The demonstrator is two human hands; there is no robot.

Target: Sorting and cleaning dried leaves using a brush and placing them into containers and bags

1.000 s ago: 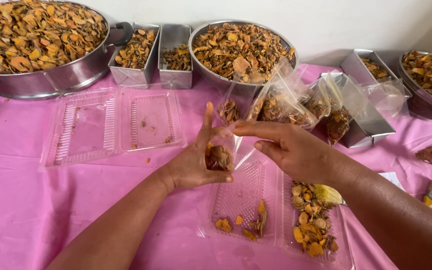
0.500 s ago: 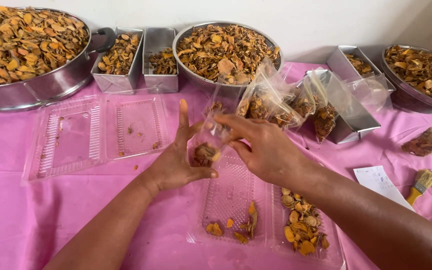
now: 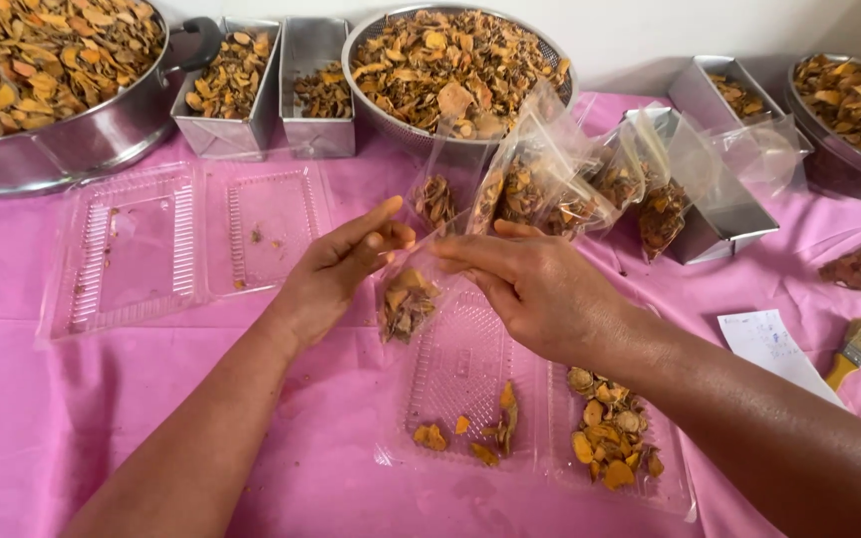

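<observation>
Above an open clear tray (image 3: 470, 369) mid-tabletop, left hand (image 3: 336, 274) and right hand (image 3: 540, 289) pinch a small clear bag (image 3: 406, 299) of dried slices at its mouth, apparently mid-packing; closing it needs steady fingers.

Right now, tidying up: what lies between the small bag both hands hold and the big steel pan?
Head view: an open, nearly empty clear clamshell tray on the pink cloth.

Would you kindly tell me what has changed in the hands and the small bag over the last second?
Little has changed. The left hand and right hand still pinch the top of the small clear bag of dried slices, which now hangs lower, over the open clamshell tray. The filled bags, metal bowls and pink cloth stayed put.
</observation>
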